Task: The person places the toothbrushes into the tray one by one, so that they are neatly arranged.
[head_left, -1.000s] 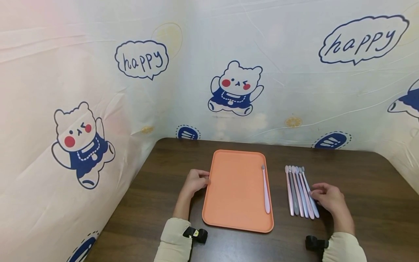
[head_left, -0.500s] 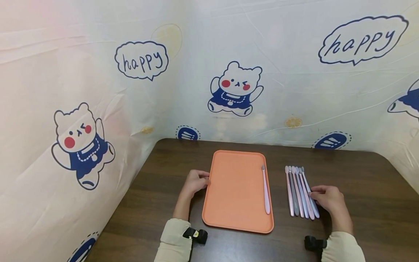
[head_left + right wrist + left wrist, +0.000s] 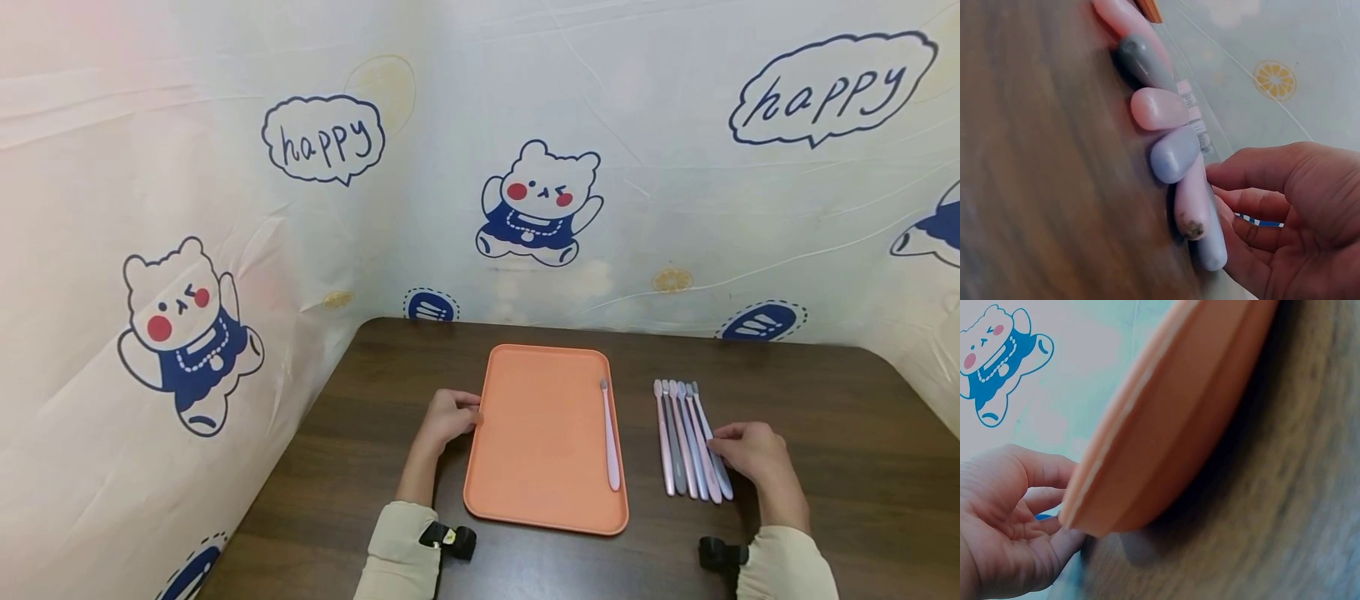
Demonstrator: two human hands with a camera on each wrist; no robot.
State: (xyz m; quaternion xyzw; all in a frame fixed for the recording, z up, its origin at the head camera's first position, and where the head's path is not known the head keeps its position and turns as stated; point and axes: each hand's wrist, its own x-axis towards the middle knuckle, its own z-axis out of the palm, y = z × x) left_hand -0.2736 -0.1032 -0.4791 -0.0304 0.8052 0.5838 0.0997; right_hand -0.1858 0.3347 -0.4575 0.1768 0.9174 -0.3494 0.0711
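Note:
An orange tray (image 3: pixel 540 442) lies on the table, with one pink toothbrush (image 3: pixel 611 450) along its right side. My left hand (image 3: pixel 448 418) holds the tray's left edge; in the left wrist view, thumb and finger meet at the rim (image 3: pixel 1129 444). Right of the tray, several toothbrushes in pink, grey and pale blue (image 3: pixel 684 450) lie side by side, heads away from me. My right hand (image 3: pixel 753 454) pinches the outermost pale blue toothbrush (image 3: pixel 1213 247) on the right. A pink toothbrush (image 3: pixel 1191 203) lies against it, partly covering it. The fingertips' far side is hidden.
The dark wooden table (image 3: pixel 405 350) has rounded far corners. A printed cloth (image 3: pixel 675 192) with bears and lettering hangs behind and at the sides. Each wrist wears a black camera strap (image 3: pixel 450 537) over a pale sleeve.
My right hand's fingers have drawn in slightly onto the outermost toothbrush. The left hand and the tray stay in place.

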